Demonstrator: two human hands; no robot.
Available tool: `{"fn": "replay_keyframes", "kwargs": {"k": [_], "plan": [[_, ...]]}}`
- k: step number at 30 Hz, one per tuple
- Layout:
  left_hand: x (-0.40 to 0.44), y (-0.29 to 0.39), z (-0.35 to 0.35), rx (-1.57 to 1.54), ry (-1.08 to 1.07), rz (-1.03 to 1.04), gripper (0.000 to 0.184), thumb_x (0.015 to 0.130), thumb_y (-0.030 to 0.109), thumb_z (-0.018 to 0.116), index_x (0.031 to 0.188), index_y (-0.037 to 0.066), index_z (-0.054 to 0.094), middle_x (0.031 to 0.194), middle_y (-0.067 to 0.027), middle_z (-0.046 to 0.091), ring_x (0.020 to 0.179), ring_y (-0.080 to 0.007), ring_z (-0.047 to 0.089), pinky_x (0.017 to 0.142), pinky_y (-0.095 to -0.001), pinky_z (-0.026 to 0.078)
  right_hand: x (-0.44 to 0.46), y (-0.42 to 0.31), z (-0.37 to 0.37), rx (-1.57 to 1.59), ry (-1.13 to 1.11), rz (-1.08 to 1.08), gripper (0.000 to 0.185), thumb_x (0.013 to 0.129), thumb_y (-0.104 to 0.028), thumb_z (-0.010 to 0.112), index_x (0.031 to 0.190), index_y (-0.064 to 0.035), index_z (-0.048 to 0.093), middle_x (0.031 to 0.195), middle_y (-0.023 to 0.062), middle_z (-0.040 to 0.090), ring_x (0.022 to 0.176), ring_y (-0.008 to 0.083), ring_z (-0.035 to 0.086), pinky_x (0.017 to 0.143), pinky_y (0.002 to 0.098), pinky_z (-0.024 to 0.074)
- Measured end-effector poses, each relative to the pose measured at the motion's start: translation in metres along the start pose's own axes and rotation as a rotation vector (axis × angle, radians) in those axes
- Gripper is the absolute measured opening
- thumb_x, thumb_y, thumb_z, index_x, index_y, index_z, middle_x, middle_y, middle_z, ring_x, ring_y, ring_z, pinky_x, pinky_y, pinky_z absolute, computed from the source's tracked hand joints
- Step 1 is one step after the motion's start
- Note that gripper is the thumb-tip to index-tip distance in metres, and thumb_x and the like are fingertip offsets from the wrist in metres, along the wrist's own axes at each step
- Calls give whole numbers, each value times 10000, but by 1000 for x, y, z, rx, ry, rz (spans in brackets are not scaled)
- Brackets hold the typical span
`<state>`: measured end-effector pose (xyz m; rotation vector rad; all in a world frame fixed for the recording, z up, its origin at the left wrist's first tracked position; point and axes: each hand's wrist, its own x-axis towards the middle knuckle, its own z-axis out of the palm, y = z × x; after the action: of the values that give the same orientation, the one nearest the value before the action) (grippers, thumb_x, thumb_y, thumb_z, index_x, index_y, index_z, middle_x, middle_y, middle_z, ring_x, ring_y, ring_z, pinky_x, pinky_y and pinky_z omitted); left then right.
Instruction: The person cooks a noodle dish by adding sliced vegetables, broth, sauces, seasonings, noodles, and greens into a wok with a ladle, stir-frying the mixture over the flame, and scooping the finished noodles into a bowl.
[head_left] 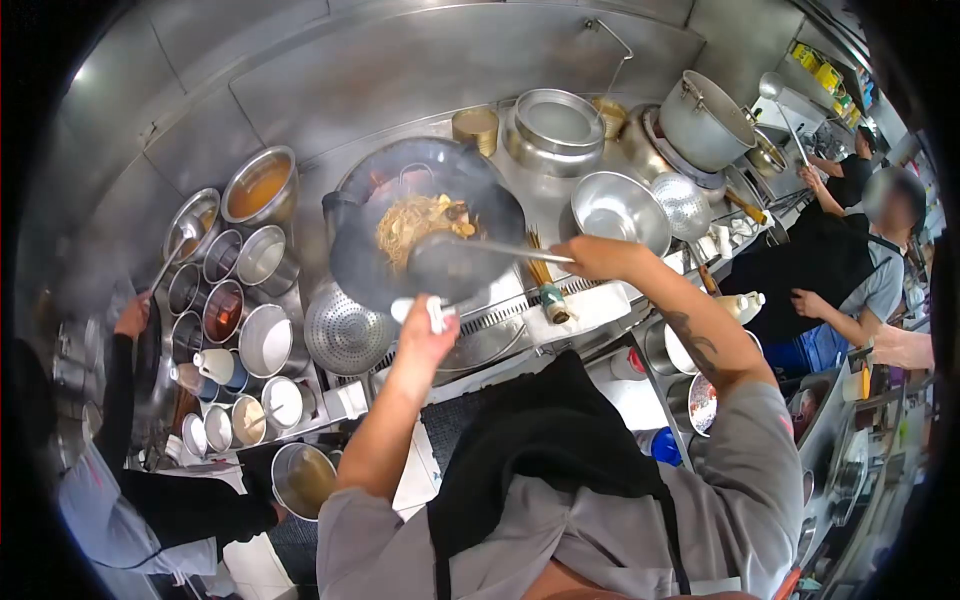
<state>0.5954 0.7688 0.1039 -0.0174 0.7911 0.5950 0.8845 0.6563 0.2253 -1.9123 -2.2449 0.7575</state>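
In the head view, a dark wok holds noodles with yellowish pieces, and haze hangs over it. My left hand is closed around a folded white cloth at the wok's near edge; the grip on the wok itself is partly hidden. My right hand grips the end of a long-handled metal ladle. The ladle's bowl is inside the wok, beside the noodles. Just below the ladle's handle lies a bamboo wok brush.
Left of the wok are a perforated strainer, several seasoning pots and a bowl of orange liquid. A steel bowl, skimmer and large pot stand right. Co-workers are at both sides; one holds a ladle.
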Motion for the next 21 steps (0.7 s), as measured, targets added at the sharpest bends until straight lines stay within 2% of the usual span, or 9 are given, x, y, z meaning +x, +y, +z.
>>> {"fn": "replay_keyframes", "kwargs": {"k": [1, 5, 7, 9, 10, 15, 16, 19, 21], "plan": [[20, 10, -5, -52, -157, 13, 155, 882, 239, 507, 838, 91, 520, 690, -45, 523, 617, -176, 507, 479, -261, 413, 22, 24, 16, -72, 13, 3, 310, 857, -153, 529, 1112, 22, 518, 729, 241, 603, 701, 409, 598, 660, 470, 464], [43, -58, -103, 109, -138, 20, 40, 820, 148, 519, 852, 157, 542, 690, 4, 536, 593, -146, 521, 422, -260, 369, 26, -7, 25, -244, 163, 236, 304, 885, -81, 406, 1154, 27, 496, 808, 248, 615, 784, 390, 622, 680, 473, 492], [12, -66, -92, 142, -127, -3, 49, 840, 174, 508, 879, 157, 532, 685, 5, 546, 574, -141, 527, 379, -274, 361, 16, -8, 10, -258, 184, 191, 287, 881, -86, 413, 1131, 20, 509, 807, 246, 616, 782, 387, 623, 676, 476, 490], [35, -51, -102, 270, -239, 181, 40, 819, 150, 534, 857, 141, 531, 684, -12, 526, 604, -141, 522, 459, -266, 393, 7, -14, 7, -251, 178, 168, 297, 869, -99, 440, 1138, -3, 521, 817, 242, 616, 793, 382, 621, 677, 474, 486], [34, -23, -63, 14, -280, 46, 78, 803, 129, 559, 877, 133, 535, 707, -25, 513, 640, -139, 518, 526, -264, 424, 5, -18, 1, -246, 141, 162, 304, 867, -106, 453, 1148, -9, 521, 827, 241, 617, 802, 382, 620, 686, 473, 485], [14, 6, -13, -11, -134, -90, 75, 797, 123, 557, 742, 101, 510, 632, -46, 493, 565, -202, 502, 410, -256, 347, -31, -19, -20, -103, -5, 93, 331, 860, -149, 530, 1173, -42, 533, 925, 236, 622, 881, 390, 603, 777, 466, 469], [23, 9, -17, -5, -106, -62, 67, 794, 116, 553, 748, 99, 509, 635, -47, 496, 560, -202, 502, 406, -259, 350, -34, -18, -18, -40, -19, 58, 337, 859, -150, 533, 1180, -49, 537, 942, 239, 621, 895, 391, 600, 794, 461, 466], [33, 18, -8, -22, -94, -9, 39, 798, 104, 534, 780, 90, 502, 648, -51, 515, 535, -201, 497, 397, -272, 363, -21, -26, -12, -57, -100, 255, 362, 856, -151, 539, 1209, -71, 537, 995, 253, 612, 941, 382, 593, 843, 444, 457], [20, 9, -11, -3, -118, -32, 28, 801, 99, 527, 793, 92, 501, 657, -51, 519, 546, -196, 493, 413, -272, 369, -30, -18, -13, -73, -18, 138, 349, 857, -152, 532, 1195, -65, 541, 973, 253, 616, 918, 381, 598, 821, 445, 462]]}}
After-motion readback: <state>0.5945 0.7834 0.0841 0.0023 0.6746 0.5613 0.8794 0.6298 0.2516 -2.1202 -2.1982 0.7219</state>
